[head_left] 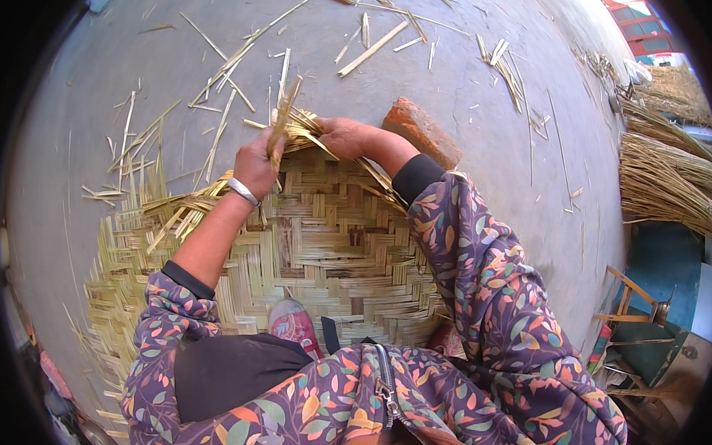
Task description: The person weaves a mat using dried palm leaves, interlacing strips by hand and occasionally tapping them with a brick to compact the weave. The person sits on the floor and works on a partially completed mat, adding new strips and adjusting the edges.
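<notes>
Bamboo mat [324,245] lies on concrete floor [471,77], its far edge at 12 o'clock. Left hand [256,166] clenches upright strips [279,126]; right hand [342,137] grasps the bent ends. Risk: strips could snap or slip loose if bent too sharply. Brick [422,131] sits at 1 o'clock.

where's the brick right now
In the head view, the brick lies on the concrete ground just right of the right hand, beyond the woven mat's far edge.

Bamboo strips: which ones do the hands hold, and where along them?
Left hand pinches upright loose strips near their base; right hand presses strips at the woven mat edge.
</notes>
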A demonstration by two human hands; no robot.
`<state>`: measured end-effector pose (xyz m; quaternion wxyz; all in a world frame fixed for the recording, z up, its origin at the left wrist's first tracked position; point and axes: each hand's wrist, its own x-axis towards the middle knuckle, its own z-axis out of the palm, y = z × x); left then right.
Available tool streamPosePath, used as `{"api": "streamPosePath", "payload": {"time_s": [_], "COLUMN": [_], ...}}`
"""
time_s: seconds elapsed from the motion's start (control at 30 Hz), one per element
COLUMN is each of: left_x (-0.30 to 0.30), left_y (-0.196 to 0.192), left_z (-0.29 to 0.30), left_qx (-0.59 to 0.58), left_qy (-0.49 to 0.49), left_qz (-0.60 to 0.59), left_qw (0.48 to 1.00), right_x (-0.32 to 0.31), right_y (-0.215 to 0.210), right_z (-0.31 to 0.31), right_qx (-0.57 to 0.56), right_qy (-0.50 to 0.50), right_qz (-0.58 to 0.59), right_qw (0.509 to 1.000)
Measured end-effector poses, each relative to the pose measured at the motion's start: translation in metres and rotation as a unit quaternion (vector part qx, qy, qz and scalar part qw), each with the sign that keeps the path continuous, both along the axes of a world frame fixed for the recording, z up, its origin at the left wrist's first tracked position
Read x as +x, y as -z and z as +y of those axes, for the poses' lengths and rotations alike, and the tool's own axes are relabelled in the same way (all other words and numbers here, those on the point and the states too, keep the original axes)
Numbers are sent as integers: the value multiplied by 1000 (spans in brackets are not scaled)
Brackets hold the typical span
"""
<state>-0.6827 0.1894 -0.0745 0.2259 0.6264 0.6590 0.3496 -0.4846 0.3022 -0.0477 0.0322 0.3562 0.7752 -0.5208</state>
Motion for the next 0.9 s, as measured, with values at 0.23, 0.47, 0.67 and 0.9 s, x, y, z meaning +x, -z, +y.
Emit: {"api": "streamPosePath", "payload": {"time_s": [0.23,0.47,0.67,0.9], "left_x": [-10,-14,-30,-54], "left_y": [20,21,21,24], "left_z": [8,11,19,37], "left_qx": [9,-40,-107,-178], "left_qy": [-55,-99,-96,-19], "left_qz": [-173,-303,-294,-375], "left_qw": [983,947,945,909], "right_x": [-2,-6,-8,-10], "right_y": [-9,-5,-8,-2], "right_z": [-5,-12,-17,-23], "right_qx": [38,70,72,129], "right_qy": [-27,-4,-30,-46], "right_qz": [-22,-26,-67,-63], "right_qw": [999,997,995,989]}}
